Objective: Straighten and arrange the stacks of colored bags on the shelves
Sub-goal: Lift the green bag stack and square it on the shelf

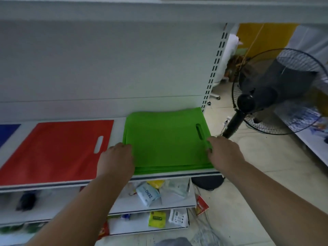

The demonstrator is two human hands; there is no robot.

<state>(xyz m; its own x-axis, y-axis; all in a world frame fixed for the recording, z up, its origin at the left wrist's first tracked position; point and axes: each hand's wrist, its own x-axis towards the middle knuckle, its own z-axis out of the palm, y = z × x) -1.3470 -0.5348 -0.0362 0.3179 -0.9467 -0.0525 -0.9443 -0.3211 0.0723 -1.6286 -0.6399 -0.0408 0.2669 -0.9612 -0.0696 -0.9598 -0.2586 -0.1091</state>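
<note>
On the white shelf (119,119) lay the red bags (58,148) and, beside them at the shelf's right end, the green stack (166,139) — its sides grasped by the left hand (116,161) and right hand (224,153) (fingers partly hidden).

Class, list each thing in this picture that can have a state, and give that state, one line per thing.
green bag stack: flat on the shelf, edges slightly fanned, handle cut-out at its right side.
red bag stack: flat on the shelf, apart from the green one.
blue bag: flat, mostly out of frame.
left hand: fingers curled at the green stack's left edge.
right hand: fingers at its right edge.
fan: standing; running or not, cannot tell.
</note>
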